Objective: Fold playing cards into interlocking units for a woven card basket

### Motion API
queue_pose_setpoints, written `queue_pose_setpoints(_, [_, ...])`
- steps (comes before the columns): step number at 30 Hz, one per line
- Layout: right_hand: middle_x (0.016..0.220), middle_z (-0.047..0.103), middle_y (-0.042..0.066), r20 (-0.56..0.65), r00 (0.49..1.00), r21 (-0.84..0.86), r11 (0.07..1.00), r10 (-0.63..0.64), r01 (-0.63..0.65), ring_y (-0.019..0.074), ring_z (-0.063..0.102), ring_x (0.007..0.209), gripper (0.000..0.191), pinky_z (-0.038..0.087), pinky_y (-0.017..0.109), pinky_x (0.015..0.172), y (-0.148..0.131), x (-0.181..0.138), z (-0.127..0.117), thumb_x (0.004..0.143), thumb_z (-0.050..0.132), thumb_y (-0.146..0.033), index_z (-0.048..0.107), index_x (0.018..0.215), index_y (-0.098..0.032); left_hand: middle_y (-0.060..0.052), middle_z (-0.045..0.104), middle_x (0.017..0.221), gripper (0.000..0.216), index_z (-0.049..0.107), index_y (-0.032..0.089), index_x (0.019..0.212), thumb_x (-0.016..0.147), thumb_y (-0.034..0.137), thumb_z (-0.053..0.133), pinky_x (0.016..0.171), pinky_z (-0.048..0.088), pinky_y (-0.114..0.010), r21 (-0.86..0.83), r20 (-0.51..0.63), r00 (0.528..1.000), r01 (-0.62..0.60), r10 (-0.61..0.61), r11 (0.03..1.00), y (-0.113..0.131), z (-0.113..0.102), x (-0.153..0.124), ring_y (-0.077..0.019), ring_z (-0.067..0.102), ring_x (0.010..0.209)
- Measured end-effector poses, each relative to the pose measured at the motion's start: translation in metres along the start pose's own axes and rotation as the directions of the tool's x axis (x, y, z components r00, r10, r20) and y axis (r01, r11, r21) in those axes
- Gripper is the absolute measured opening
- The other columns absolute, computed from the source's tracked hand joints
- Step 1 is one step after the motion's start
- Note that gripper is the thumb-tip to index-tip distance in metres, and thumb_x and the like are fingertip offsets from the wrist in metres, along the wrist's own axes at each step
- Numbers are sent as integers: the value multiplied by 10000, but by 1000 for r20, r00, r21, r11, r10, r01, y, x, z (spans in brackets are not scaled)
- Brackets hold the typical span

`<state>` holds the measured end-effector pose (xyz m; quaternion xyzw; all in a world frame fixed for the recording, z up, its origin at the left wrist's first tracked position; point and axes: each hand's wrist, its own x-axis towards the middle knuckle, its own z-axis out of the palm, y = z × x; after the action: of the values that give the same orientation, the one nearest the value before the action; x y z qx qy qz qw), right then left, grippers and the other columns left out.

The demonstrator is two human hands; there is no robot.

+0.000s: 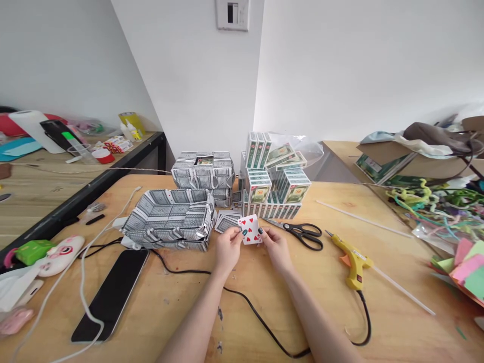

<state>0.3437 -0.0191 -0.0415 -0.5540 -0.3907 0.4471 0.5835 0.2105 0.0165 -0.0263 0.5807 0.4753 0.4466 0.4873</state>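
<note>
A playing card (250, 230), the five of hearts, is held face toward me above the table. My left hand (229, 247) pinches its left edge, and my right hand (277, 247) pinches the right edge. Just behind my left hand lie loose playing cards (227, 222), backs up. To the left stands an open tray built from folded playing cards (170, 217). Farther back is a box-like structure of the same cards (204, 169). Black-handled scissors (304, 233) lie right of my right hand, with a yellow hot glue gun (353, 259) beyond them.
Stacked card packs (272, 189) stand at the back. A black cord (249, 302) crosses the table beneath my forearms. A phone (111, 295) and white cable (83, 275) lie at left. Glue sticks (363, 218) and coloured paper (467, 269) are at right.
</note>
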Motion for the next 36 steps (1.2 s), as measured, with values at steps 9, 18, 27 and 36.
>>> queue_pose_setpoints(9, [523, 521, -25, -1, 1000, 89, 996, 14, -14, 91, 431, 461, 369, 342, 214, 458, 9, 3, -6, 611, 678, -490, 520, 593, -157, 10, 588, 559, 144, 553, 149, 599, 671, 271, 576, 511, 404, -196, -47, 56, 998, 10, -7, 999, -3, -1, 0, -115, 536, 539])
queue_pose_setpoints(18, [488, 466, -52, -75, 997, 35, 999, -17, 20, 88, 392, 443, 391, 323, 218, 458, 4, 0, -1, 598, 672, -497, 440, 559, -185, 14, 597, 579, 147, 558, 147, 605, 601, 279, 622, 541, 414, -216, -145, 99, 991, 107, -93, 984, 0, -2, -2, -123, 537, 561])
queue_pose_setpoints(27, [548, 480, -34, 45, 997, -17, 998, -59, 60, 105, 437, 494, 329, 371, 221, 480, -1, -14, 19, 679, 600, -454, 420, 592, -192, -64, 679, 771, 293, 651, 108, 843, 585, 245, 678, 590, 466, -245, -405, 166, 966, 248, -196, 880, 3, 9, -7, -166, 613, 666])
queue_pose_setpoints(36, [690, 570, 3, 84, 992, -31, 995, -93, 96, 140, 537, 617, 177, 448, 254, 597, 1, -19, 26, 692, 595, -343, 528, 691, -180, -53, 671, 679, 258, 628, 93, 691, 526, 261, 732, 549, 469, -242, -511, 22, 955, 266, -297, 818, -1, 11, -4, -148, 608, 588])
